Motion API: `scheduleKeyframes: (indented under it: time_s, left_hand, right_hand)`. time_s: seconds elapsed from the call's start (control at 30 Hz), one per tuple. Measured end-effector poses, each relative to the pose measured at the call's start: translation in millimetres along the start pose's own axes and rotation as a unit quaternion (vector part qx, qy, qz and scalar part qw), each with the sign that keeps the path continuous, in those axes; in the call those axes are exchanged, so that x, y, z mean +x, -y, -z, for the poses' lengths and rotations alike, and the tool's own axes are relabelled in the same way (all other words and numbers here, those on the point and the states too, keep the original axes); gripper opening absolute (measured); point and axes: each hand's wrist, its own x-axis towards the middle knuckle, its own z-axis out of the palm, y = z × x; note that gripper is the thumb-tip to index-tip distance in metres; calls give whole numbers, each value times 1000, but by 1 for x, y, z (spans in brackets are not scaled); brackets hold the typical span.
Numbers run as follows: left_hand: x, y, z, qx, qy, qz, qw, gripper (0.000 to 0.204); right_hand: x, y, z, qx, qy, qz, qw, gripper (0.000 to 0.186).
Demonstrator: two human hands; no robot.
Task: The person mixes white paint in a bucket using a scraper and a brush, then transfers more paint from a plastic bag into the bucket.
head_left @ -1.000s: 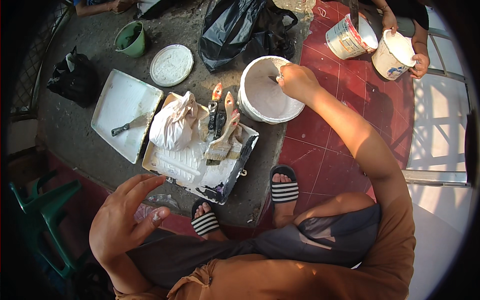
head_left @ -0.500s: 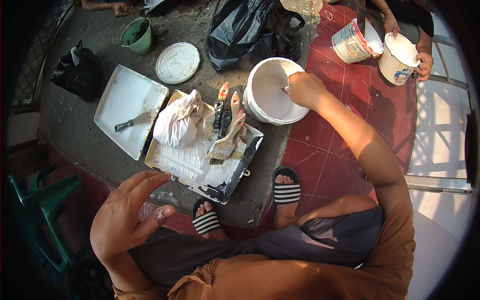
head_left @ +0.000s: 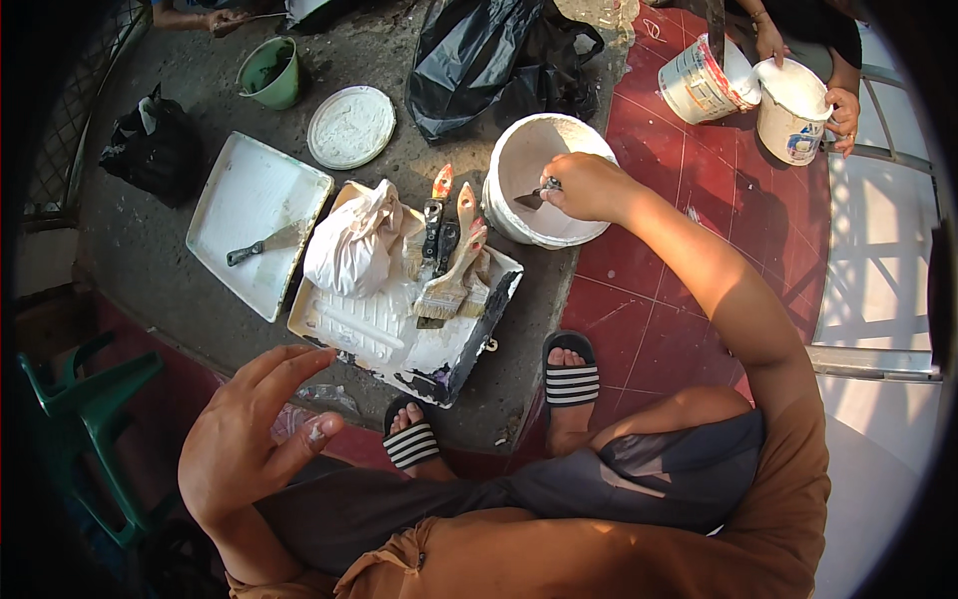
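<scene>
My right hand (head_left: 584, 188) is closed on the handle of a small metal scraper (head_left: 531, 199), which reaches into a large white bucket (head_left: 534, 152) of pale material. My left hand (head_left: 249, 439) hovers over my lap with fingers apart and bent, holding nothing, white smears on the thumb. Just beyond it lies a paint tray (head_left: 344, 334) bearing a knotted white bag (head_left: 349, 250) and several worn paintbrushes (head_left: 454, 285). Left of that, a second white tray (head_left: 239, 180) holds a putty knife (head_left: 256, 251). A round white lid (head_left: 349, 125) sits behind them.
A green pail (head_left: 269, 85) and black plastic bags (head_left: 469, 70) are on the concrete. At top right, another person's hands (head_left: 841, 110) hold a white pail (head_left: 783, 120) beside a second pail (head_left: 694, 85). Another hand (head_left: 225, 20) shows at top left. A green plastic chair (head_left: 90, 419) stands lower left.
My right hand and the scraper have shifted left inside the bucket, and more of the blade now shows. My left hand stays about where it was.
</scene>
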Motion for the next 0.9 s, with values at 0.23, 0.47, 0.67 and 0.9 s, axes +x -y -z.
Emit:
scheduleKeyframes:
  time_s: [0.23, 0.47, 0.67, 0.9]
  left_hand:
    - [2, -3, 1, -9, 10, 4, 1000, 52]
    - [4, -6, -1, 3, 8, -1, 1000, 53]
    - [4, -7, -2, -2, 7, 13, 1000, 52]
    - [10, -12, -1, -8, 11, 13, 1000, 50]
  right_hand:
    - [0, -11, 2, -76, -63, -80, 992, 25]
    - [13, 0, -20, 13, -117, 32, 993, 24]
    - [-5, 19, 1, 14, 64, -44, 997, 27]
    - [-3, -7, 3, -57, -39, -93, 993, 24]
